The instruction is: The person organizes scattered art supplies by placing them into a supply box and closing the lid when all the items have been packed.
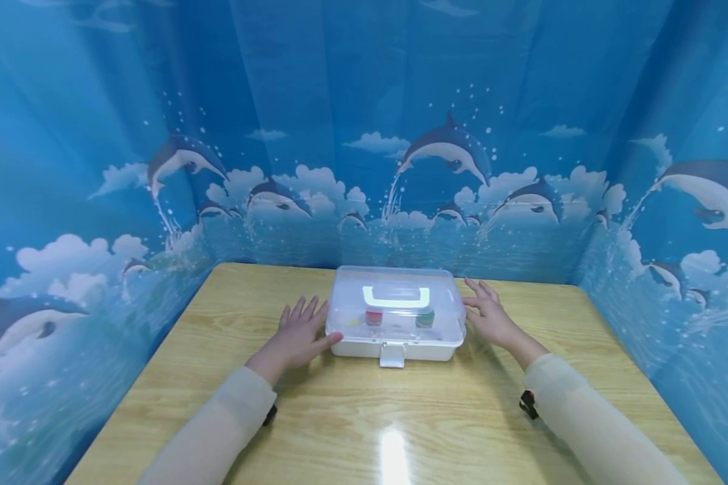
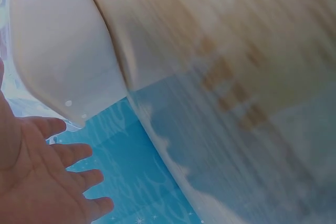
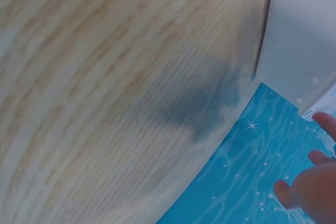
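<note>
A closed plastic storage box (image 1: pixel 394 330) with a clear lid, a white base and a pale carrying handle (image 1: pixel 396 298) sits toward the back of the table. Its front latch (image 1: pixel 392 355) hangs at the middle of the near side. Through the lid show small items, one red and white, another green. My left hand (image 1: pixel 300 335) is at the box's left side, fingers straight and spread, thumb by the front left corner. On the opposite side, my right hand (image 1: pixel 488 314) has its fingers extended at the lid's right edge. Both wrist views show the white box wall beside the fingers.
The wood-grain table (image 1: pixel 352 417) reaches back to a blue curtain (image 1: pixel 291 101) printed with dolphins and clouds, which also hangs along both sides. A bright light reflection lies on the tabletop near the front.
</note>
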Action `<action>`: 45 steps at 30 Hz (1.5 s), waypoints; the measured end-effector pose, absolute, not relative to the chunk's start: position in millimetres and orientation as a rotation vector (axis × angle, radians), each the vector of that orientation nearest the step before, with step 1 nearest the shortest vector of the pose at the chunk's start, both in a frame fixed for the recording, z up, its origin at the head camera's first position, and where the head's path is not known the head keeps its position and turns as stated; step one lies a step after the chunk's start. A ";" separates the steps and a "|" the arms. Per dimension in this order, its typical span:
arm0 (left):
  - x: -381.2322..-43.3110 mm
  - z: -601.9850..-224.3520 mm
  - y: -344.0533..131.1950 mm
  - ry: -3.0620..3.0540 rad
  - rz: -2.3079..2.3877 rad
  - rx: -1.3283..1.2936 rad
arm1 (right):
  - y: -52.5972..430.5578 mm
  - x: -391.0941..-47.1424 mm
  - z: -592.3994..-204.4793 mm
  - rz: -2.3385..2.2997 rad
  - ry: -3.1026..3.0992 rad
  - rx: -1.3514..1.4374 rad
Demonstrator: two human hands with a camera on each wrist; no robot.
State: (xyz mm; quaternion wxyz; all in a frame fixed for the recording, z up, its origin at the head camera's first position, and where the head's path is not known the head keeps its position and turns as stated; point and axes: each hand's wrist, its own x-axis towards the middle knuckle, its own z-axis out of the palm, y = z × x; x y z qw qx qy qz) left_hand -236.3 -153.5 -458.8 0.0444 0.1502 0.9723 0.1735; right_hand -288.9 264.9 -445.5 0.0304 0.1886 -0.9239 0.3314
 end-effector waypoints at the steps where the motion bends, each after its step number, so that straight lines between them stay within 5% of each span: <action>1: -236.3 -458.9 -153.3 2.969 0.524 0.453 | 264.8 -288.8 -445.7 1.021 -2.853 0.578; 45: -242.2 -452.9 -151.8 2.923 0.521 0.406 | 261.4 -288.9 -442.7 0.972 -2.950 0.534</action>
